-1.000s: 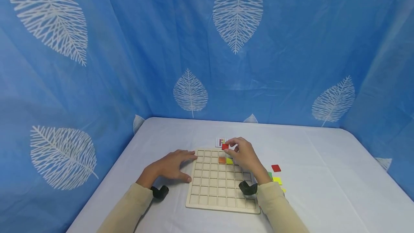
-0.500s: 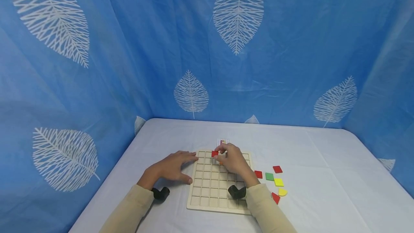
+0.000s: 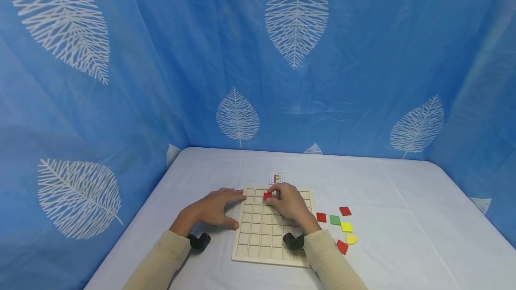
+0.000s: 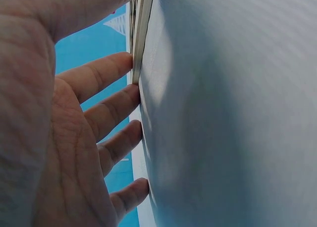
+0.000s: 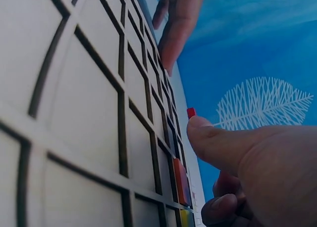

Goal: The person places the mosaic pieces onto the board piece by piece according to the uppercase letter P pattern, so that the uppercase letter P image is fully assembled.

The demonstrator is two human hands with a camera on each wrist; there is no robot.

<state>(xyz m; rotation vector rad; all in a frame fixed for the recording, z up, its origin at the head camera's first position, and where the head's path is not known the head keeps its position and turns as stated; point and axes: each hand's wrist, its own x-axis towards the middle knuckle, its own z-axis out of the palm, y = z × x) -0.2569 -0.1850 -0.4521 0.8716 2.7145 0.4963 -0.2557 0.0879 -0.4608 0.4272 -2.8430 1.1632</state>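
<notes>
A pale wooden grid board (image 3: pixel 260 240) lies on the white table. My right hand (image 3: pixel 289 201) pinches a red square tile (image 3: pixel 267 196) between thumb and fingers, close over the second row from the far edge. In the right wrist view only a corner of that red tile shows past the thumb (image 5: pixel 213 142). Also there, an orange tile (image 5: pixel 181 182) and a yellow tile (image 5: pixel 186 218) sit in board cells; the right hand covers them in the head view. My left hand (image 3: pixel 213 207) is spread along the board's left side, fingertips right at its edge.
Right of the board lie loose tiles: a green square (image 3: pixel 335 220), a yellow square (image 3: pixel 346 227), a yellow rounded piece (image 3: pixel 351 239) and several red ones (image 3: pixel 345 211). A small card with a coloured grid pattern (image 3: pixel 277 178) lies beyond the far edge. Blue curtains (image 3: pixel 354 79) surround the table.
My right hand has carried the red tile leftward and nearer, from the board's far edge to over its cells. Loose tiles by the right forearm have come into sight. The left hand stays put.
</notes>
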